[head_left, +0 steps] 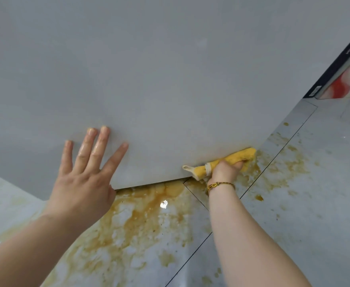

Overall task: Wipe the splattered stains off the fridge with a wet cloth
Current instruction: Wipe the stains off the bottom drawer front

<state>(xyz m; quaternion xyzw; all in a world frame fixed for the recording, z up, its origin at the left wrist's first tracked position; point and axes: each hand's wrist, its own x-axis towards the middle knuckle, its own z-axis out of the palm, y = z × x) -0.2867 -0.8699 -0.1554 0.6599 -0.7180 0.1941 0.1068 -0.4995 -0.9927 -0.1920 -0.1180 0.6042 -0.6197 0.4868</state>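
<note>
**A:** Head camera, looking down the pale grey, smooth fridge panel [170, 79] to its bottom edge. The left hand [81, 183] lies flat on it, fingers straight and spread, gripping nothing.

**B:** A brace, I'd say. It steadies a person leaning this low.

**A:** And the right hand [226, 169] is curled tight round a rolled yellow terry cloth [240, 155], pressing it to the panel's lower right corner, just where fridge meets floor.

**B:** Rolled like that, it gives a firm edge for working along that rim. See the white hanging loop [187, 168] poking out behind the fist.

**A:** There's a braided gold-and-brown bracelet [219, 185] on that wrist. Where's the mess?

**B:** Mostly below: brownish-yellow splattered stains [141, 220] spread across the glossy grey floor tiles [294, 204], thickest just under the panel's edge. The panel itself looks nearly clean, and any faint marks are too dim to call.

**A:** Your read?

**B:** The broad face seems finished, and the bottom rim is the step in hand. The risk is that the cloth picks up floor muck and smears it back onto the fridge.

**A:** Top right, a dark-framed red-and-white printed board [348, 83], well apart from the work.
</note>
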